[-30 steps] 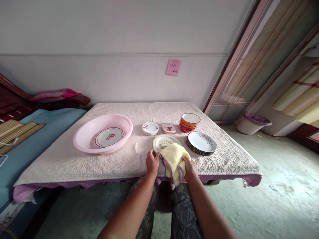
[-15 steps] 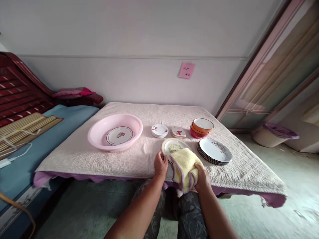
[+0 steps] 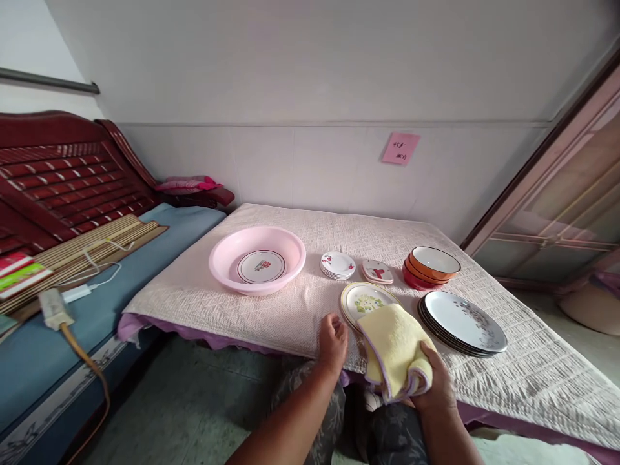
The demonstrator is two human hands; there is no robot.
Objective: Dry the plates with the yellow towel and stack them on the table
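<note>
My right hand (image 3: 436, 378) grips a folded yellow towel (image 3: 394, 342) with a purple edge. The towel lies over the near part of a stack of round plates (image 3: 365, 300) with a yellow rim and a green flower print. Just left of these plates is my left hand (image 3: 333, 339), loosely curled with its fingers a little apart and nothing seen in them. Beyond the plates sit a stack of small flowered plates (image 3: 338, 265) and a stack of squarish dishes (image 3: 378, 271).
A pink basin (image 3: 223, 265) with a white plate (image 3: 261, 266) in it stands at left. Stacked orange and red bowls (image 3: 431, 266) and dark-edged oval plates (image 3: 462, 323) are at right. A wooden bench (image 3: 53, 174) adjoins the quilted table cover (image 3: 194, 310).
The view has turned to the left, so everything appears farther right. My left hand has drawn slightly away from the flowered plate's edge. The towel stays in my right hand.
</note>
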